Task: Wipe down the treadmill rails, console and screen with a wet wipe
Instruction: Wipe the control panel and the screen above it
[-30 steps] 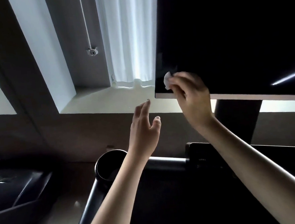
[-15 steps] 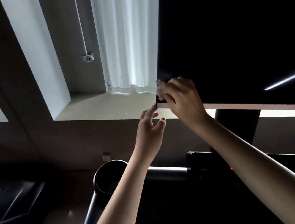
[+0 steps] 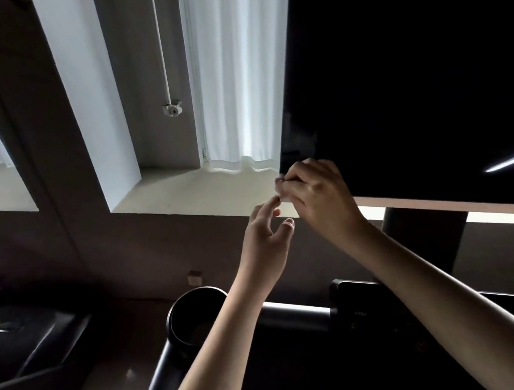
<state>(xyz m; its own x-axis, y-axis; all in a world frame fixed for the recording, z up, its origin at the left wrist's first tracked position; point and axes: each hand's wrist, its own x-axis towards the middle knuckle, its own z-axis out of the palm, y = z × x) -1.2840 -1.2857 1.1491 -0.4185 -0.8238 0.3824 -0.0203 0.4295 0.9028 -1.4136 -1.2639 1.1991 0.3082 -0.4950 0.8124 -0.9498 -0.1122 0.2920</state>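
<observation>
Upright screen (image 3: 397, 80); right hand (image 3: 317, 194) pinches wipe (image 3: 281, 181) at its lower-left corner

Two arms show, both bare from the hands down to the picture's lower edge. The left hand (image 3: 264, 239), just below the lower left corner of the screen (image 3: 413, 78), has slim fingers and a short, pale thumbnail. The right hand (image 3: 317, 194), at that corner, shows its knuckles and a bare wrist.
</observation>
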